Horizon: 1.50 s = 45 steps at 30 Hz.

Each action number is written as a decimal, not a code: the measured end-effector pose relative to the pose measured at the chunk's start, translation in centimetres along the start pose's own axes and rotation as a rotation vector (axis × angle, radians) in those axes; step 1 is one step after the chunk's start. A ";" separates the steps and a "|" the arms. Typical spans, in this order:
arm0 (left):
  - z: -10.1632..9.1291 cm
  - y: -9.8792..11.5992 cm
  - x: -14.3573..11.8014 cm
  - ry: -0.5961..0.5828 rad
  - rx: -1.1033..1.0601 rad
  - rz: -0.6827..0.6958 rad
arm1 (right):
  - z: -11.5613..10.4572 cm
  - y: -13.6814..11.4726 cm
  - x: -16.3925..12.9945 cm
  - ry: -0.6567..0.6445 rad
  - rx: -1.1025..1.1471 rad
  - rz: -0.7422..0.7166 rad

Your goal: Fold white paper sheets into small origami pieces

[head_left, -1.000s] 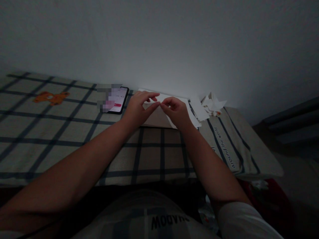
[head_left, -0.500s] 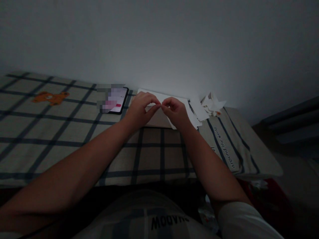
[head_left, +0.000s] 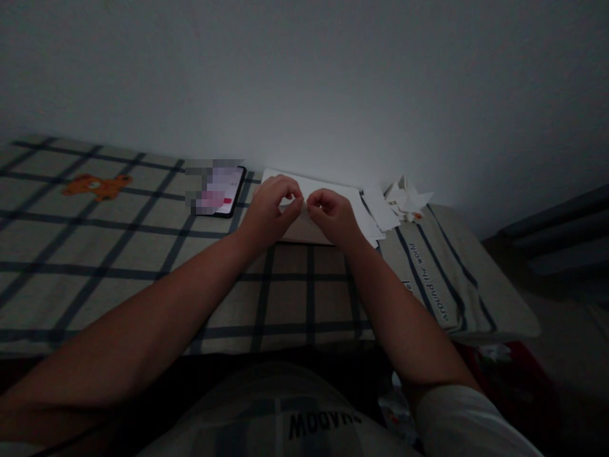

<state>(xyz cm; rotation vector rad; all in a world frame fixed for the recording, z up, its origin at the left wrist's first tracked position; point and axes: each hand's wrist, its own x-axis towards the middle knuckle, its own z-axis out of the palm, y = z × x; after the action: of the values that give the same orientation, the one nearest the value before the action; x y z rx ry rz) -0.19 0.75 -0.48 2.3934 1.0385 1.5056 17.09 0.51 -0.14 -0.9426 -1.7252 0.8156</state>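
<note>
Paper (head_left: 328, 190) pinched between both hands (head_left: 302, 212)

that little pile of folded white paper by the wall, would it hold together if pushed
Probably not: the folded paper pieces lie loosely heaped on soft checked bedding, so they would likely scatter. They look thin and light, likely crumpling under a firm pinch.

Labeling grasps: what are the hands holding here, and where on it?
Both the left hand and right hand pinch a small piece of white paper by its near edge, fingertips almost meeting. Its shape cannot be told.
</note>
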 end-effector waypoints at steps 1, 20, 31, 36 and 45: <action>-0.1 0.0 0.1 -0.005 0.001 -0.007 | 0.0 0.0 0.0 0.004 -0.008 0.007; 0.0 -0.6 0.0 0.056 0.026 -0.067 | -0.7 0.0 0.1 -0.011 -0.054 0.026; 0.1 -2.5 0.3 0.258 -0.010 -0.189 | -1.5 0.2 0.0 -0.153 -0.203 -0.021; 0.6 -2.6 0.1 0.187 -0.064 -0.103 | -1.4 0.3 0.1 -0.160 -0.137 -0.033; 0.0 -0.4 -0.1 0.029 -0.101 0.035 | -0.4 0.3 0.0 -0.131 0.054 -0.002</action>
<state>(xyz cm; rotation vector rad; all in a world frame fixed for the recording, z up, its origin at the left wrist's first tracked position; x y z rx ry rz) -0.47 1.02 -0.72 2.3395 0.9077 1.5688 17.57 0.71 -0.23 -0.8675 -1.8066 0.9358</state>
